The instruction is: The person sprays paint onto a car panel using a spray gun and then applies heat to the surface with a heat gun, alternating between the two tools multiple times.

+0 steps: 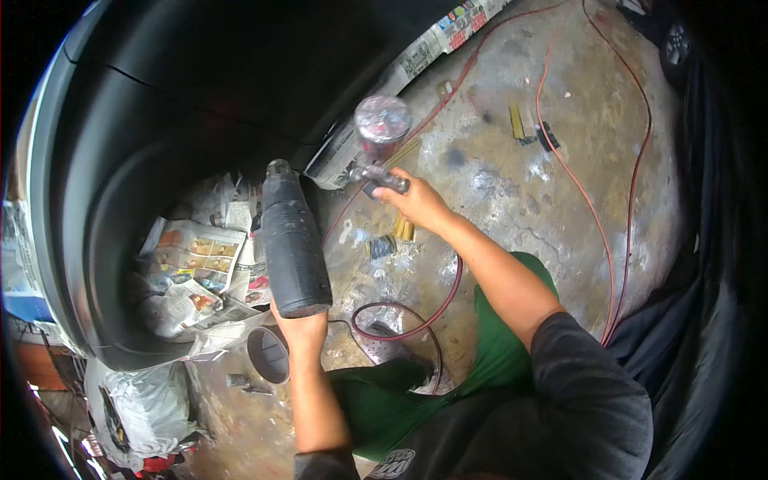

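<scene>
My left hand is wrapped round a heat gun, mostly hidden beneath its dark, scuffed body. The metal nozzle points away from me toward the black car panel. In my right hand is a paint spray gun, gripped by its handle. A round cup, smeared with paint on top, stands above the spray gun. The spray gun's front faces left, close to the panel's lower edge. Both tools are apart from the panel.
Crumpled newspaper fills the wheel arch, and a paper strip runs along the panel's edge. Red hoses cross the stained floor. An open round container stands by my left forearm. Dark cloth hangs at right.
</scene>
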Demonstrator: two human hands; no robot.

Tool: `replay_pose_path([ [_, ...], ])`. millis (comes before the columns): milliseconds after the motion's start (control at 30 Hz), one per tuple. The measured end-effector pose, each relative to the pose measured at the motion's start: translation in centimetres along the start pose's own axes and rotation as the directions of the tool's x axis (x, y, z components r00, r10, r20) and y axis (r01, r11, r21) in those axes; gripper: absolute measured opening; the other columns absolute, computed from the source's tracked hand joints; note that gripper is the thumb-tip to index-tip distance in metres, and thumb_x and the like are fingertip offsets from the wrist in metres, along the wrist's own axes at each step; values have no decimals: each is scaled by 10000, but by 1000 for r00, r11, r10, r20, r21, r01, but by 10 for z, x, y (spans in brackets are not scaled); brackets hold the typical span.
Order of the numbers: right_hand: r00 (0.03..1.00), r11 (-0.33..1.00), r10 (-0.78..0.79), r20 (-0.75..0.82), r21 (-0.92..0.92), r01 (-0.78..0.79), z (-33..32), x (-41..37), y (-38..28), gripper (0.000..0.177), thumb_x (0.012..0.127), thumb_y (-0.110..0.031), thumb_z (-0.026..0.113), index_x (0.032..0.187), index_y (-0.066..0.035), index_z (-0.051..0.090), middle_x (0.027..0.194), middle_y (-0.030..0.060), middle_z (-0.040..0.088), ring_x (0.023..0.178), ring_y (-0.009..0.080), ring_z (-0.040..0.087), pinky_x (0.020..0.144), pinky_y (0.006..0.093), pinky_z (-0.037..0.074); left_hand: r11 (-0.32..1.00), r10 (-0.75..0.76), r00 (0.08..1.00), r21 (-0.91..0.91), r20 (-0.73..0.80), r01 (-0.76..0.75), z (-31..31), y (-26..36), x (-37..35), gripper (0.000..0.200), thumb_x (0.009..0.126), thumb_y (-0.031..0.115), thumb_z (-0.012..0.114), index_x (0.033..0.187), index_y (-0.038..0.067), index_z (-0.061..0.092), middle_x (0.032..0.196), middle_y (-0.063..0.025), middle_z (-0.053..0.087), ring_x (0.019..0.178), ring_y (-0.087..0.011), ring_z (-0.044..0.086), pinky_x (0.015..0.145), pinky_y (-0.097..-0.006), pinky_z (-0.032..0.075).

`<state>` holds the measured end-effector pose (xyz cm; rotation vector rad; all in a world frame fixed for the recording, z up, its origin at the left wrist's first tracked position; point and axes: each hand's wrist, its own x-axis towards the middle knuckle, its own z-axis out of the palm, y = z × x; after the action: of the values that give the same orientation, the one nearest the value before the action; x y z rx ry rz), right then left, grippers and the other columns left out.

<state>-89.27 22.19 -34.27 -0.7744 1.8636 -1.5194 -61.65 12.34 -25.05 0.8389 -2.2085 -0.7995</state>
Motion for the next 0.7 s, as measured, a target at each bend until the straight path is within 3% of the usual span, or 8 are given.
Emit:
replay_pose_path([
  [33,998,1000,-7,-55,-20,6,-3,6,6,626,905,-530,733,1297,-54,625,858,145,722,784,267,718,742,392,549,995,40,999,-87,5,-39,2,8,-1,521,795,98,797,1268,-28,621,1202,-125,698,1072,-218,674,960,-335,513],
  [100,946,988,-137,-294,34,153,-9,20,19,363,936,-372,757,1137,-94,638,650,-28,545,470,80,485,438,285,410,996,28,998,-88,53,-24,7,22,3,508,792,98,792,1258,-24,631,1176,-126,700,1054,-218,669,961,-346,508],
  [167,917,986,-137,-375,41,164,-35,28,20,360,936,-371,751,1126,-86,639,686,-9,571,515,98,513,473,292,427,996,-68,987,-51,145,76,8,28,1,537,831,104,759,1331,-26,614,1300,-152,671,1180,-263,646,1038,-383,478],
  [267,857,990,-107,-505,29,140,-74,33,24,470,918,-438,745,1189,-66,651,831,96,694,733,211,661,686,369,540,992,26,988,-124,155,-7,12,37,2,521,802,109,780,1284,-28,639,1240,-151,699,1127,-247,671,1007,-371,496],
  [367,829,984,16,-559,158,87,-100,16,-3,380,928,-371,747,1124,-62,647,765,36,635,593,136,592,540,318,499,995,53,986,-96,160,-37,13,34,1,520,795,105,780,1276,-32,641,1239,-157,698,1134,-248,671,1008,-369,495],
  [400,780,974,-41,-624,149,171,-102,15,-5,328,933,-338,749,1075,-64,637,725,5,587,497,97,523,446,285,440,993,67,984,-111,163,-49,13,32,1,522,795,104,779,1279,-33,638,1243,-157,697,1135,-247,671,1009,-370,494],
  [633,908,978,0,-419,188,87,-71,3,-11,405,928,-384,754,1144,-59,647,686,-7,585,503,97,538,465,285,452,985,1,995,-169,103,17,15,35,4,544,821,102,755,1327,-40,615,1298,-176,674,1194,-270,649,1050,-387,471],
  [700,941,986,-31,-336,144,84,-48,-5,-20,489,920,-396,766,1242,-49,642,649,-14,579,500,94,539,479,280,457,990,31,999,-136,27,-27,16,21,4,512,790,103,783,1260,-29,627,1190,-141,696,1081,-223,662,976,-353,500],
])
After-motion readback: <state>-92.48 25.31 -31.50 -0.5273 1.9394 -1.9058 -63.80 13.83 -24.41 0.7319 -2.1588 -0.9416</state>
